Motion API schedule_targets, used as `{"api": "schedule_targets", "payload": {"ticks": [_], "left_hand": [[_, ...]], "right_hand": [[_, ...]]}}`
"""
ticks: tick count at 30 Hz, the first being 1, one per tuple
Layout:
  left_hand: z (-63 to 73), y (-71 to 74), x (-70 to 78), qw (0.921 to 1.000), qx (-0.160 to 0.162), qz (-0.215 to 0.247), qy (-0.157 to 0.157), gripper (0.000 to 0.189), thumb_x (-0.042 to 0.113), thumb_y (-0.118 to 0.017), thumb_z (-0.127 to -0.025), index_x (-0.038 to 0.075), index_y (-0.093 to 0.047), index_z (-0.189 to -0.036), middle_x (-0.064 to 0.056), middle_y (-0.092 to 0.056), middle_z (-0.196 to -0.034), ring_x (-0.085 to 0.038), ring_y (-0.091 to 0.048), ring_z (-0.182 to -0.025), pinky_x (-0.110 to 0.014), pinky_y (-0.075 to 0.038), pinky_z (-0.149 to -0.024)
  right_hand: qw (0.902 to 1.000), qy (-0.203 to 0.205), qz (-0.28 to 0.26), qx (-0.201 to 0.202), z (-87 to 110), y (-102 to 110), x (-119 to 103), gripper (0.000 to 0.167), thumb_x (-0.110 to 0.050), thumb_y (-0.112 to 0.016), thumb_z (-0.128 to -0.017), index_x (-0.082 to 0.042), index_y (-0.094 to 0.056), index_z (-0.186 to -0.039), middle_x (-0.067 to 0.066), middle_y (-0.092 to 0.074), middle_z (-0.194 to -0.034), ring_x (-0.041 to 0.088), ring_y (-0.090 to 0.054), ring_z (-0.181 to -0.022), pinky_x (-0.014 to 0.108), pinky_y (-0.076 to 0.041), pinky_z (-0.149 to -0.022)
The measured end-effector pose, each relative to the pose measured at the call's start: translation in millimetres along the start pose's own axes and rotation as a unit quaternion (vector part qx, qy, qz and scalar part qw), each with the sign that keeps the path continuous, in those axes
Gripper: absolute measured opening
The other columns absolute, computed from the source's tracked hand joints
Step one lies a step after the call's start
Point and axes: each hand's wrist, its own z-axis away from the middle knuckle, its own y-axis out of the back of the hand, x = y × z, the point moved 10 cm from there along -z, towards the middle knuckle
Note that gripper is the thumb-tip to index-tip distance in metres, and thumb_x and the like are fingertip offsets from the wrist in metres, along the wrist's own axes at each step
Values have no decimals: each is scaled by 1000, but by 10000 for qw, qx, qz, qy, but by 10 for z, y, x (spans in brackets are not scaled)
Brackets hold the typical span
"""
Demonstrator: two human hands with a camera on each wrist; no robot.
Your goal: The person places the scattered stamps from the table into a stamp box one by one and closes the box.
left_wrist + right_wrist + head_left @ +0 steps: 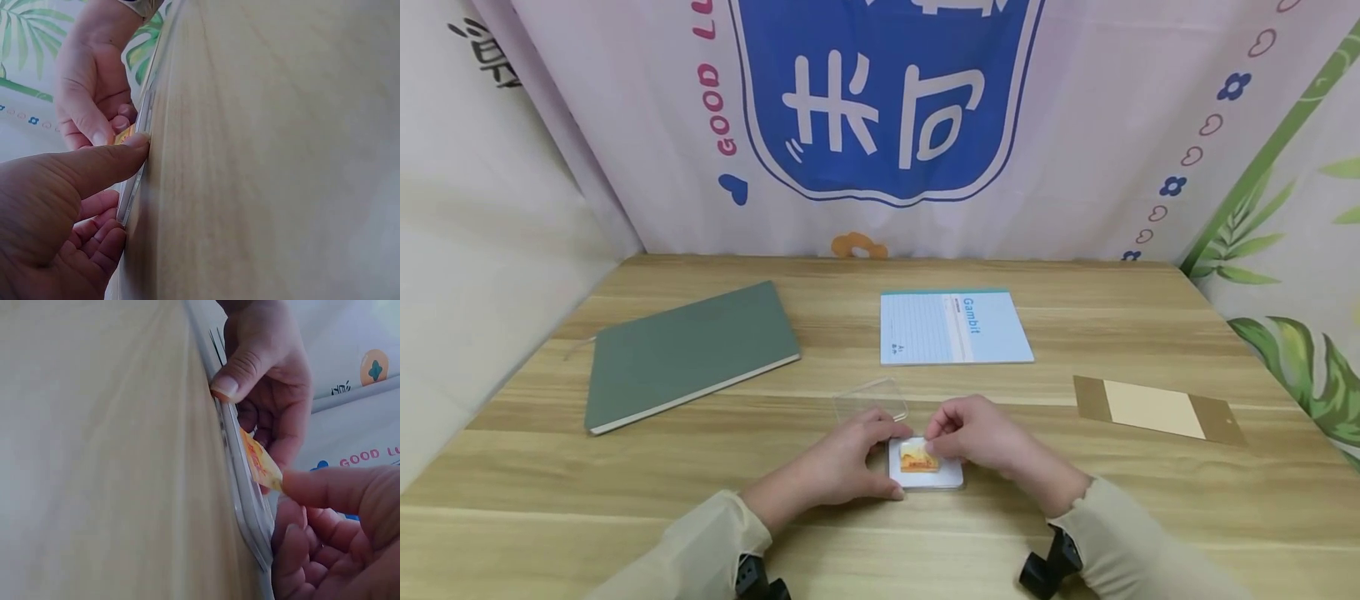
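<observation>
A small, flat white rounded rectangle (952, 477), perhaps a stack of cards in a shallow case, lies on the table. My left hand (857, 458) grips its left side, thumb at the near edge and fingers at the far one. Between thumb and finger, my right hand (981, 433) pinches the corner of a yellow-orange picture sticker (257, 459). The held corner is lifted in the right wrist view, while the sticker's other end meets the white surface. Just beyond my left fingers, a clear plastic lid (868, 400) rests on the table.
On the wooden table (850, 542), a large green hardcover book (692, 354) lies at the left. A light-blue notebook (955, 327) is at the back centre. To the right is a brown-and-cream card (1156, 408). A printed curtain (647, 125) hangs behind the table.
</observation>
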Motion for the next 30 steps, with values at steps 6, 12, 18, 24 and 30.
{"api": "schedule_targets", "payload": {"ticks": [6, 12, 18, 24, 30], "left_hand": [[10, 12, 28, 9999, 55, -43, -120, 57, 26, -81, -70, 10, -59, -120, 1, -53, -110, -14, -49, -101, -36, -42, -91], [13, 21, 33, 9997, 92, -50, -220, 56, 26, -80, -70, 9, -59, -120, 1, -53, -109, -15, -49, -101, -36, -42, -91], [13, 20, 29, 9996, 117, -35, -250, 57, 25, -81, -70, 9, -59, -120, 1, -53, -110, -15, -49, -101, -36, -42, -91], [15, 20, 27, 9997, 107, 9, -217, 56, 24, -81, -70, 9, -59, -120, 0, -53, -110, -15, -49, -101, -37, -42, -91], [17, 19, 26, 9997, 97, 7, -205, 56, 24, -80, -70, 9, -58, -120, 1, -53, -110, -15, -48, -100, -37, -41, -90]], "right_hand": [[9977, 103, 555, 363, -19, -27, -56, 7, -4, -70, -76, -6, -63, -74, 0, -56, -70, 14, -50, -67, 25, -40, -58], [9949, 251, 826, 523, -15, -56, -94, 9, -4, -70, -74, -7, -62, -71, -1, -56, -67, 12, -50, -65, 24, -41, -57], [9920, 235, 1006, 719, -1, -49, -97, 13, -5, -71, -73, -9, -60, -69, -2, -55, -65, 12, -49, -63, 23, -40, -54], [9898, 319, 1135, 798, 7, -57, -119, 14, -5, -71, -73, -10, -59, -68, -3, -54, -64, 12, -49, -62, 23, -40, -53], [9898, 244, 1127, 835, 20, -46, -111, 14, -8, -72, -74, -10, -59, -68, -3, -54, -65, 12, -49, -62, 23, -39, -53]]}}
